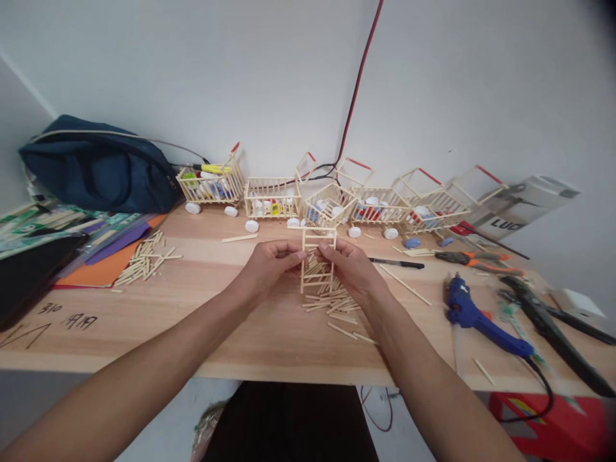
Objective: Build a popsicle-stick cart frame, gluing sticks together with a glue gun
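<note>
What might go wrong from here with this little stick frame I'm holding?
The thin stick frame, pinched between your left hand and right hand, might bend or crack if squeezed unevenly. Your right forearm could scatter the loose sticks beside it. The blue glue gun's cord hangs past the table edge, so a snag might pull the gun off.

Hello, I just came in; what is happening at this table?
Someone holds a small ladder-like frame of wooden sticks upright between the left hand and the right hand, over a loose pile of short sticks. Behind it, small stick-built carts with white wheels stand in a row by the wall. A blue glue gun lies on the table at the right.
</note>
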Demonstrator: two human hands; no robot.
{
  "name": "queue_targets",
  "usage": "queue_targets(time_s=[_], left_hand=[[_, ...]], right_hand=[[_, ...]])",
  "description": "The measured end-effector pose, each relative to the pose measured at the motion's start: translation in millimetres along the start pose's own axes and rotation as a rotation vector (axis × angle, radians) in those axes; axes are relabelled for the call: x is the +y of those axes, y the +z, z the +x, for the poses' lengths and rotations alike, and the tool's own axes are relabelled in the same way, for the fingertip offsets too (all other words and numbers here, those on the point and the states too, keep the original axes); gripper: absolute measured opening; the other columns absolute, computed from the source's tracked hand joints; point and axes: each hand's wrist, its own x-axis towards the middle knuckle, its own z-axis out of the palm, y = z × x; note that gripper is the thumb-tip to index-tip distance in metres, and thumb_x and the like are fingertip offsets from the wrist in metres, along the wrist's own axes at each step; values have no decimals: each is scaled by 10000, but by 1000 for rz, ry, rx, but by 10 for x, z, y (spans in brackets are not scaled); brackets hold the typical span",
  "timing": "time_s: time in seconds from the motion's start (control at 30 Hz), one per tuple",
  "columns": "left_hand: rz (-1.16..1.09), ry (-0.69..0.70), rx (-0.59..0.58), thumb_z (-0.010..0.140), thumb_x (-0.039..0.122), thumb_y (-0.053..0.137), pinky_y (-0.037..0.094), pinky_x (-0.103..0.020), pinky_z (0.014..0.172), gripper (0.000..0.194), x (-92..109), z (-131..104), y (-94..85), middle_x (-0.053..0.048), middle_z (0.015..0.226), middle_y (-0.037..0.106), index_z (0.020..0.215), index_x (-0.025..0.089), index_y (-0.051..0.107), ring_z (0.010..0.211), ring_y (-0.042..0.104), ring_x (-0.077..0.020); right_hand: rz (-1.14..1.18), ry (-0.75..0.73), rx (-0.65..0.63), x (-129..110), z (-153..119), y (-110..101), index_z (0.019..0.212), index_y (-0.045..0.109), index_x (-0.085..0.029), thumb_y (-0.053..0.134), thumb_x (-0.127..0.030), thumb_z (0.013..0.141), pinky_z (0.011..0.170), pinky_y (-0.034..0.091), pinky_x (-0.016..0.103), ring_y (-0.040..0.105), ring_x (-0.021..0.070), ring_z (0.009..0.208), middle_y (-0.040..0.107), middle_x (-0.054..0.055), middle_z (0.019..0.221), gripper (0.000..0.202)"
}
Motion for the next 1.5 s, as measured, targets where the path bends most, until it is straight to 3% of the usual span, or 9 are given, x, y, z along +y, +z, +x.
queue_targets(time_s=[0.73,1.2,1.5], left_hand=[[-51,3,0,643,367,837,476,-270,698,297,-41,20,-20,-33,729,693,778,130,721,681,609,-126],[-33,11,-10,646,382,833,456,-249,672,300,-45,25,-27,-24,711,687,750,127,712,639,580,-99],[-24,-55,-14,588,341,870,461,-244,676,335,-26,5,-2,-30,747,715,799,127,723,660,602,-103]], right_hand=[[13,7,73,-32,-43,112,722,710,-163,877,-483,542,610,420,242,563,103,615,677,-2,693,403],[14,2,76,-33,-52,130,717,681,-166,858,-450,570,596,418,252,556,105,598,654,-14,671,366],[53,-11,140,-32,-48,145,664,682,-166,883,-480,510,580,432,245,559,101,580,658,-8,653,403]])
